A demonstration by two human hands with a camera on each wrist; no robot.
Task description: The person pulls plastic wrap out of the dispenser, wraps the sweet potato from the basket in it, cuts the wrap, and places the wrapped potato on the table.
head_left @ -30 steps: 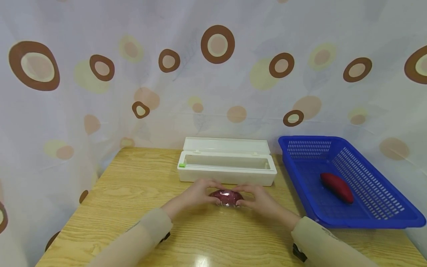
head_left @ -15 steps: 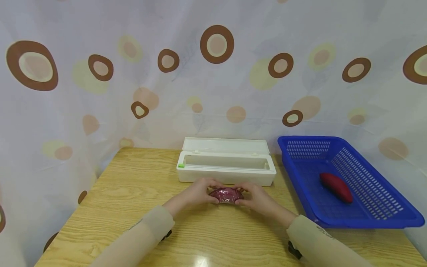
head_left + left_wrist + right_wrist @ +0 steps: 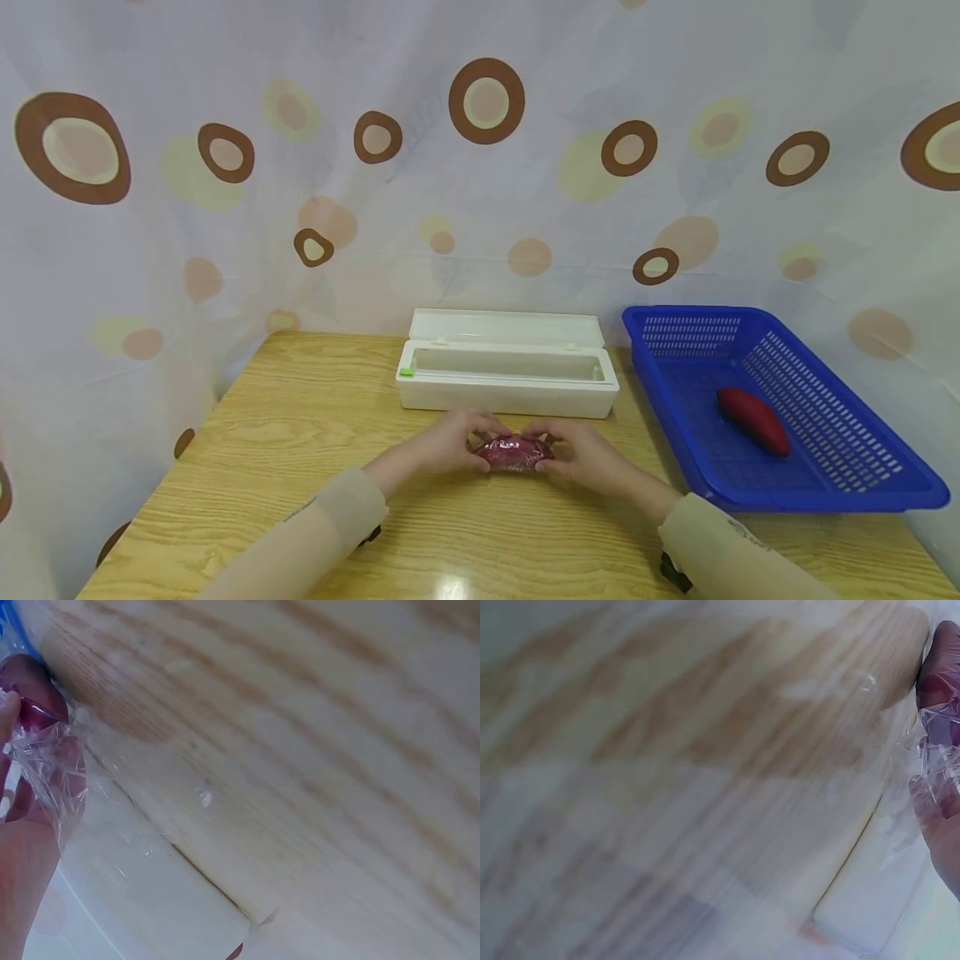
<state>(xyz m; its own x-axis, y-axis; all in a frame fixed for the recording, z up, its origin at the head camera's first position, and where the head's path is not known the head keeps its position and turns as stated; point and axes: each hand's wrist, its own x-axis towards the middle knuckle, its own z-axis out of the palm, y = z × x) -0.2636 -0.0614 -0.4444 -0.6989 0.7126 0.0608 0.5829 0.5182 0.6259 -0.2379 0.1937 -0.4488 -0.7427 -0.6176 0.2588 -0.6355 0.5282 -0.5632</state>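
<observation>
A purple-red sweet potato (image 3: 513,453) wrapped in shiny clear cling film lies crosswise between the two hands, in front of the white box. The left hand (image 3: 456,443) pinches its left end, thumb on the near side and fingers on the far side. At the other end, the right hand (image 3: 587,454) holds it the same way. Crinkled film (image 3: 56,769) bunches by the left fingers in the left wrist view. In the right wrist view, loose film (image 3: 930,761) gathers over the fingers beside the sweet potato's dark skin.
Behind the hands stands a long white cling film box (image 3: 510,398), its lid (image 3: 506,327) raised and a green slider (image 3: 407,372) at its left. On the right, a blue plastic basket (image 3: 697,450) holds another red sweet potato (image 3: 752,421). A patterned curtain (image 3: 420,192) backs the wooden table (image 3: 315,400).
Both hands shift the wrapped sweet potato slightly toward the person compared with half a second ago. Their grip on its ends changes a little. Box and basket stay put.
</observation>
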